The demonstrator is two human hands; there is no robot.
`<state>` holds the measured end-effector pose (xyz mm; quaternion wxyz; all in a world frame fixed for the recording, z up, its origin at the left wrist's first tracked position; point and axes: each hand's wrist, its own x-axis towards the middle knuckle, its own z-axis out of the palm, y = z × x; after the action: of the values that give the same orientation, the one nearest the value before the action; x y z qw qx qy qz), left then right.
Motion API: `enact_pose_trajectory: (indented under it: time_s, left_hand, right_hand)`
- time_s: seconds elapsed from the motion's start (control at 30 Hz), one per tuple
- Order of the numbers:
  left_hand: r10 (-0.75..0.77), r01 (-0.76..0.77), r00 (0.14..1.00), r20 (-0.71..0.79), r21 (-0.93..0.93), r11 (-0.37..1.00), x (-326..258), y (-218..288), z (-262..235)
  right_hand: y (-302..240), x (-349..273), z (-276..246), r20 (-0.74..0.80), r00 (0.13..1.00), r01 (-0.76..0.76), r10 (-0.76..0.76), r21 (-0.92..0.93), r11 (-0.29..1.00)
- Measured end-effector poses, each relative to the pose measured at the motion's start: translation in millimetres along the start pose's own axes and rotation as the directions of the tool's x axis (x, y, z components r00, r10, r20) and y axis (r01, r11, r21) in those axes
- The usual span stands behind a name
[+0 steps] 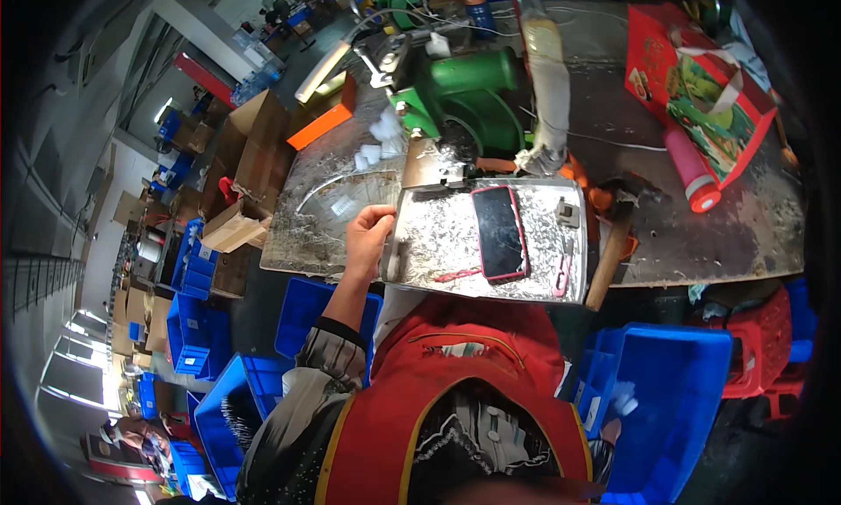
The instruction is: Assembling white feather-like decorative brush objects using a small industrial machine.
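Note:
My left hand (pixel 368 238) is at the left side of a shallow metal tray (pixel 438 282), thumb and forefinger pinched together at its rim. In the tray lie a dark-screened phone (pixel 500 235) with a red edge, a small red strip (pixel 457 275), a pink-handled tool (pixel 562 273) and a small metal block (pixel 568 211). Beyond the tray stands a green machine (pixel 477 93), its metal plate (pixel 434 165) close to the tray's far left corner. Low on the right, part of my right hand (pixel 611 430) shows beside a blue bin; its fingers cannot be made out.
A wooden-handled hammer (pixel 611 255) lies right of the tray. Further right are a pink bottle (pixel 691 169) and a red bag (pixel 692 93). An orange box (pixel 322 113) sits far left on the bench. Blue bins (pixel 674 400) and a red stool (pixel 760 343) are below.

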<state>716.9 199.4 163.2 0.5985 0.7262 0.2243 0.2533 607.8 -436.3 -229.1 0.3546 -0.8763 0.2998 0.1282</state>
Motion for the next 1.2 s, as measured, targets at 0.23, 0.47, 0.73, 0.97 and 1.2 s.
enact_pose_trajectory:
  time_s: [0.23, 0.47, 0.73, 0.97, 1.2]
  left_hand:
    - [-0.019, 0.022, 0.992, -0.126, 0.023, 0.999, 19, -29, -32]
    - [0.128, -0.102, 0.978, -0.165, 0.156, 0.983, 84, -33, -22]
    - [0.249, -0.221, 0.969, 0.001, 0.46, 0.86, 188, -46, 6]
    - [0.223, -0.181, 0.975, 0.019, 0.653, 0.736, 195, -40, 0]
    - [0.12, -0.01, 0.985, -0.123, 0.657, 0.754, 202, -69, -62]
  right_hand:
    - [-70, -9, -27, 0.067, 0.996, -0.065, 0.058, 0.103, 0.993]
    - [-170, -66, -66, -0.306, 0.92, 0.307, -0.244, 0.177, 0.935]
    - [-308, -170, -63, -0.445, 0.673, 0.693, -0.59, 0.102, 0.714]
    - [-522, -227, 1, -0.164, 0.221, 0.971, -0.962, 0.135, 0.2]
    - [-681, -277, 85, 0.272, -0.26, 0.951, -0.926, 0.238, -0.197]
